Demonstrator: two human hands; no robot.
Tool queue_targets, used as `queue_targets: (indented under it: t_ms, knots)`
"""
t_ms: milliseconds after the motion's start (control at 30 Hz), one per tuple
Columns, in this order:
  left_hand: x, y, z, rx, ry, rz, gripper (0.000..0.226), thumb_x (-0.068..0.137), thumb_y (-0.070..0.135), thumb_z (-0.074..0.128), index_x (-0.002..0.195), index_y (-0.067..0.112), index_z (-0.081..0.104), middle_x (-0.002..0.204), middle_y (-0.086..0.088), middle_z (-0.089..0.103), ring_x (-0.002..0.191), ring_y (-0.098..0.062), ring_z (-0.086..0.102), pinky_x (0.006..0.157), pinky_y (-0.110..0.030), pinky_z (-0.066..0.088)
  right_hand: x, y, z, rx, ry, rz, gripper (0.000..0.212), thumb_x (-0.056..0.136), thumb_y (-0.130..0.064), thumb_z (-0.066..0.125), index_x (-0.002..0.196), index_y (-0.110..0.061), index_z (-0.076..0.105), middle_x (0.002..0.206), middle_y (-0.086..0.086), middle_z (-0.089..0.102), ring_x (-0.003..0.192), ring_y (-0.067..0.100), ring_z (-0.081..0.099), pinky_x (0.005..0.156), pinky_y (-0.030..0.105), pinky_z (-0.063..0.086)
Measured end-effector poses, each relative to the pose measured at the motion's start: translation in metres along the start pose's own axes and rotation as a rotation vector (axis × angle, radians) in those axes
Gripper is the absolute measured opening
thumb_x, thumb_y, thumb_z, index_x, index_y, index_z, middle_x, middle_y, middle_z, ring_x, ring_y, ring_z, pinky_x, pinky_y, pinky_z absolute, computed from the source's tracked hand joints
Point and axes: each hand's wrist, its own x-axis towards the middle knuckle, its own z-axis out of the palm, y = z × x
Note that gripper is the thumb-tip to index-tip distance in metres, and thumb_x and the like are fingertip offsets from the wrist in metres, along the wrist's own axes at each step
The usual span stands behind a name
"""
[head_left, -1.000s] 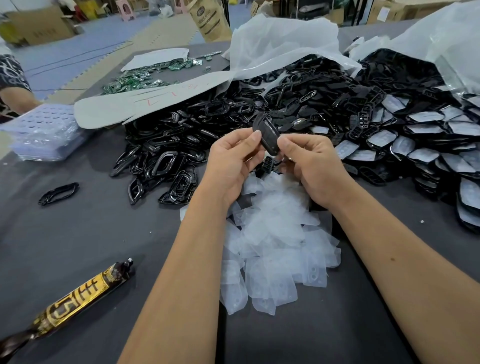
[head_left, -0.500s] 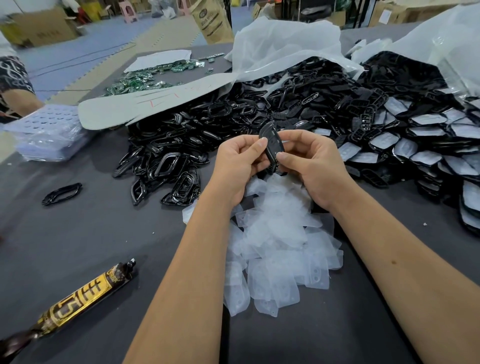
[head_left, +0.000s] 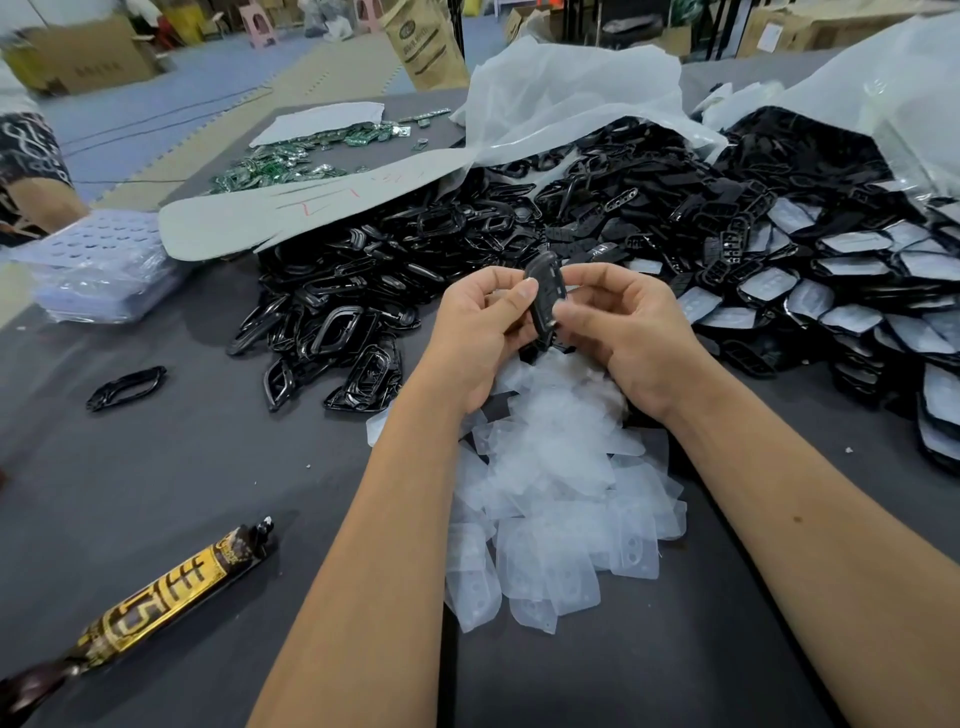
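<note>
Both hands hold one black key-fob shell upright above the table. My left hand pinches its left edge with thumb and fingers. My right hand grips its right side, the thumb pressed on the shell's face. Under the hands lies a heap of translucent white button pads. Behind it spreads a large pile of black shell frames, and at the right are shells fitted with white pads.
A gold-and-black tube lies at the front left of the dark table. One loose black frame sits at the left. Green circuit boards, white plastic bags and stacked blister trays lie farther back. A person's arm shows at the far left.
The hands have turned the shell from tilted to more upright and shifted their grip. The right thumb now lies on its face.
</note>
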Motion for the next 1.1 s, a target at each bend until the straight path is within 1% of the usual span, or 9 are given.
queue_targets:
  t_ms: [100, 200, 333, 500, 667, 833, 900, 967, 1100]
  knots:
    - [0.0, -0.001, 0.002, 0.057, -0.025, -0.003, 0.014, 0.104, 0.005, 0.056, 0.092, 0.007, 0.063, 0.076, -0.008, 0.066, 0.071, -0.013, 0.06, 0.076, -0.03, 0.057, 0.002, -0.003, -0.002, 0.117, 0.031, 0.05, 0.031, 0.091, 0.009, 0.066, 0.12, 0.0, 0.067, 0.105, 0.021, 0.068, 0.087, 0.023, 0.073, 0.087, 0.036, 0.062]
    - [-0.001, 0.0, 0.001, 0.061, -0.048, -0.019, 0.014, 0.104, 0.006, 0.057, 0.093, 0.008, 0.064, 0.077, -0.006, 0.069, 0.072, -0.013, 0.062, 0.077, -0.03, 0.057, 0.001, -0.002, -0.004, 0.112, 0.024, 0.04, 0.038, 0.088, 0.011, 0.066, 0.125, 0.003, 0.065, 0.099, 0.017, 0.071, 0.084, 0.021, 0.074, 0.081, 0.032, 0.063]
    - [-0.002, 0.003, -0.001, 0.037, -0.082, -0.035, 0.012, 0.105, 0.006, 0.055, 0.096, 0.006, 0.064, 0.085, -0.013, 0.067, 0.076, -0.015, 0.064, 0.079, -0.03, 0.057, -0.001, -0.003, -0.006, 0.133, 0.009, 0.018, 0.038, 0.083, 0.008, 0.069, 0.118, -0.005, 0.067, 0.083, 0.003, 0.078, 0.077, 0.016, 0.076, 0.072, 0.025, 0.06]
    - [0.0, 0.001, 0.001, 0.077, -0.038, 0.005, 0.01, 0.103, 0.006, 0.06, 0.095, 0.007, 0.066, 0.079, -0.011, 0.067, 0.076, -0.02, 0.063, 0.078, -0.034, 0.057, -0.006, -0.006, -0.005, 0.057, 0.078, -0.009, 0.032, 0.084, 0.008, 0.074, 0.111, -0.009, 0.072, 0.086, 0.007, 0.078, 0.079, 0.019, 0.075, 0.075, 0.029, 0.063]
    - [0.01, 0.007, 0.018, 0.27, -0.029, 0.093, 0.014, 0.096, 0.001, 0.069, 0.093, 0.014, 0.074, 0.071, -0.005, 0.073, 0.07, -0.012, 0.071, 0.071, -0.026, 0.061, -0.011, -0.023, -0.021, -0.3, 0.195, -0.17, 0.026, 0.082, 0.012, 0.079, 0.097, -0.01, 0.077, 0.085, 0.003, 0.079, 0.08, 0.015, 0.075, 0.078, 0.03, 0.063]
    - [0.031, 0.014, 0.083, 0.495, -0.054, 0.206, 0.036, 0.088, -0.01, 0.059, 0.089, 0.02, 0.078, 0.079, -0.009, 0.077, 0.078, -0.023, 0.075, 0.082, -0.046, 0.063, -0.019, -0.06, -0.065, -0.783, 0.329, -0.333, 0.029, 0.081, 0.007, 0.078, 0.087, -0.022, 0.078, 0.083, -0.009, 0.076, 0.077, 0.005, 0.074, 0.076, 0.018, 0.057]
    - [0.036, 0.013, 0.119, 0.609, -0.087, 0.264, 0.036, 0.088, -0.01, 0.057, 0.102, 0.016, 0.078, 0.089, -0.007, 0.077, 0.087, -0.021, 0.073, 0.089, -0.044, 0.06, -0.024, -0.074, -0.087, -1.065, 0.426, -0.401, 0.027, 0.08, 0.005, 0.074, 0.09, -0.019, 0.081, 0.084, -0.008, 0.076, 0.078, 0.006, 0.071, 0.077, 0.018, 0.055]
    - [0.036, 0.009, 0.152, 0.764, -0.121, 0.372, 0.042, 0.085, -0.01, 0.057, 0.116, 0.011, 0.075, 0.103, -0.007, 0.075, 0.099, -0.022, 0.069, 0.095, -0.037, 0.055, -0.03, -0.086, -0.11, -1.267, 0.523, -0.413, 0.029, 0.08, 0.006, 0.068, 0.093, -0.015, 0.082, 0.091, 0.001, 0.077, 0.085, 0.015, 0.069, 0.081, 0.027, 0.053]
    - [0.036, -0.002, 0.205, 0.976, -0.242, 0.471, 0.055, 0.082, -0.005, 0.058, 0.133, 0.014, 0.065, 0.124, -0.014, 0.059, 0.119, -0.03, 0.053, 0.102, -0.033, 0.042, -0.038, -0.104, -0.15, -1.483, 0.711, -0.276, 0.032, 0.087, 0.003, 0.062, 0.104, -0.016, 0.081, 0.105, 0.009, 0.076, 0.103, 0.03, 0.066, 0.085, 0.035, 0.051]
